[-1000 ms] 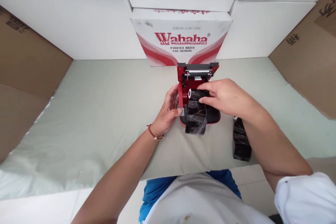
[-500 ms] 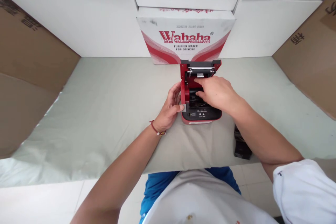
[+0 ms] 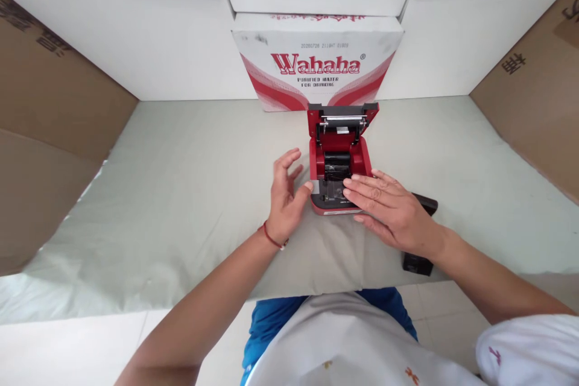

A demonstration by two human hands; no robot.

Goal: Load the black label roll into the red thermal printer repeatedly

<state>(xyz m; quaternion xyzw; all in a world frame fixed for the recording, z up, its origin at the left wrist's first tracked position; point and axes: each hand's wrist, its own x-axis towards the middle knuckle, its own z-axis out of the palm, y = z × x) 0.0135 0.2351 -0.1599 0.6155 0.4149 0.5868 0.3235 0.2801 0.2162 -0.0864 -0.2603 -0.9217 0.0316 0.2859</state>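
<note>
A small red printer (image 3: 362,160) stands on the cloth-covered table with its lid (image 3: 342,113) tipped open toward the back. A black roll (image 3: 337,163) lies inside its bay. My left hand (image 3: 284,196) is at the printer's left side, fingers spread, thumb touching the front left corner. My right hand (image 3: 389,208) lies flat with straight fingers on the printer's black front panel (image 3: 326,196), over the roll's loose end. A second black roll (image 3: 418,262) rests on the table just behind my right wrist, partly hidden.
A white and red Wahaha carton (image 3: 316,63) stands right behind the printer. White boxes (image 3: 136,42) wall the back. Brown cardboard sheets stand at left (image 3: 49,126) and at right (image 3: 534,96). The grey-green cloth (image 3: 181,193) ends at the front table edge.
The roll went from my right hand down into the printer's bay. My right hand drew back to lie flat on the front panel. My left hand loosened and spread its fingers.
</note>
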